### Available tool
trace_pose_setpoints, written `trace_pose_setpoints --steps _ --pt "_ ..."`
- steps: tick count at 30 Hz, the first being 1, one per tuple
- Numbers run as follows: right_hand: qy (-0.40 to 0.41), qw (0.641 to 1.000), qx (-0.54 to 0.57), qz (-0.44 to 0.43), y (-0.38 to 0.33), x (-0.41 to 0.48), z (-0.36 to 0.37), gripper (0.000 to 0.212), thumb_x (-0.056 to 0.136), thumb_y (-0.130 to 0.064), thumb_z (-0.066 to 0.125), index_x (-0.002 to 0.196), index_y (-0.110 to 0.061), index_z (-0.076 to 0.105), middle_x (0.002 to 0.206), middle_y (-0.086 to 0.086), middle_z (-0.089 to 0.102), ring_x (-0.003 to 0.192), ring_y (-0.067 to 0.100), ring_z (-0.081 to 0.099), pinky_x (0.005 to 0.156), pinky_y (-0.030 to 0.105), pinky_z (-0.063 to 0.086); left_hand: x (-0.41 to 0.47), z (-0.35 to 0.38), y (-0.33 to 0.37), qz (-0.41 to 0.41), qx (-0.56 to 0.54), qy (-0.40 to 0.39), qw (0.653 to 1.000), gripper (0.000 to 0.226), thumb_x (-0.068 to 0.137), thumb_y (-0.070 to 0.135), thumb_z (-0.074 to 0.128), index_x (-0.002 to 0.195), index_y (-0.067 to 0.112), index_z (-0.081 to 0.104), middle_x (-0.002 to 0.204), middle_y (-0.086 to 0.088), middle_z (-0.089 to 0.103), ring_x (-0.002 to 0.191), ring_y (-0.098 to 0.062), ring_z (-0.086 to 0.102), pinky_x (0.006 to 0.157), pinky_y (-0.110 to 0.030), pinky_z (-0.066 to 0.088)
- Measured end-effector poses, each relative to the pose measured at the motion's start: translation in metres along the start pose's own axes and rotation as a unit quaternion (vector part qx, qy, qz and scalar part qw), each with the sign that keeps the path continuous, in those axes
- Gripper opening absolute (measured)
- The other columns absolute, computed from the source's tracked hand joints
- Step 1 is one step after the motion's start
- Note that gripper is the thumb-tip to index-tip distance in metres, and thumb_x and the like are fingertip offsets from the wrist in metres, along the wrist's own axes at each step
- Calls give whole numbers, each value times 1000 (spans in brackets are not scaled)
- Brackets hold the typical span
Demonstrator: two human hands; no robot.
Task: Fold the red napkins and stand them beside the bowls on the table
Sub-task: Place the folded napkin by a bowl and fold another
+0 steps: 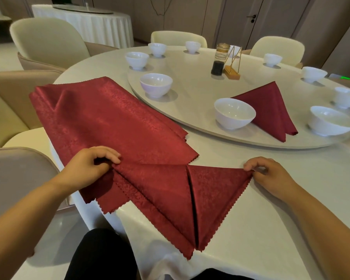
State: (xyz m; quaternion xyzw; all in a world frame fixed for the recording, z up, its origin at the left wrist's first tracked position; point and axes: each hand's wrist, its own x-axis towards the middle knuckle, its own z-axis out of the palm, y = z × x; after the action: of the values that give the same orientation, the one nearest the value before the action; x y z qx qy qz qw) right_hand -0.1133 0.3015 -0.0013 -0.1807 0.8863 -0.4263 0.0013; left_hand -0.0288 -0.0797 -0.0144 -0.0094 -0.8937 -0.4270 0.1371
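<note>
A red napkin lies part-folded on the near edge of the white table, its two halves meeting in a crease that runs to a point at the front. My left hand pinches its left corner. My right hand pinches its right corner. Behind it lies a stack of flat red napkins. One folded red napkin stands on the turntable, right beside a white bowl.
Several more white bowls ring the turntable. A dark sauce bottle and a wooden sign holder stand near its centre. Cream chairs surround the table; one chair back is at my left.
</note>
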Motion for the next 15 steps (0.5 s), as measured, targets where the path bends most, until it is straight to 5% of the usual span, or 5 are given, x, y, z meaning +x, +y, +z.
trace_pose_setpoints --steps 2,5,8,11,15 --pt "12 1000 -25 1 -2 -5 0 62 76 25 43 62 -33 61 95 -6 58 95 3 50 75 1 32 -2 0 18 -10 -21 3 1000 63 78 -20 49 66 39 65 93 24 59 83 26 50 79 8 29" --pt "17 999 -27 -23 -16 -13 8 68 81 18 44 66 -46 64 103 -16 56 101 -3 47 80 -2 31 -7 14 52 37 40 10 998 30 76 25 48 90 48 62 107 17 59 105 12 51 100 -8 20" --pt "-4 990 -119 -82 -40 -14 30 32 90 -3 48 102 -28 65 116 -13 53 113 8 48 95 8 28 -11 53 79 54 151 9 987 70 72 58 22 121 24 59 126 5 57 124 -7 44 105 -23 11" --pt "-60 966 -231 -98 -55 -10 55 53 84 -40 31 126 -17 55 132 -4 52 125 15 44 108 26 21 -21 100 103 70 259 16 963 70 77 54 25 111 9 66 113 -5 66 110 -20 60 103 -39 27" --pt "-80 957 -253 -115 -60 -13 76 60 79 -39 27 130 -18 51 132 -3 52 123 16 45 100 19 20 -28 130 97 79 288 4 954 62 76 48 35 97 1 71 98 -11 71 94 -24 68 96 -39 33"
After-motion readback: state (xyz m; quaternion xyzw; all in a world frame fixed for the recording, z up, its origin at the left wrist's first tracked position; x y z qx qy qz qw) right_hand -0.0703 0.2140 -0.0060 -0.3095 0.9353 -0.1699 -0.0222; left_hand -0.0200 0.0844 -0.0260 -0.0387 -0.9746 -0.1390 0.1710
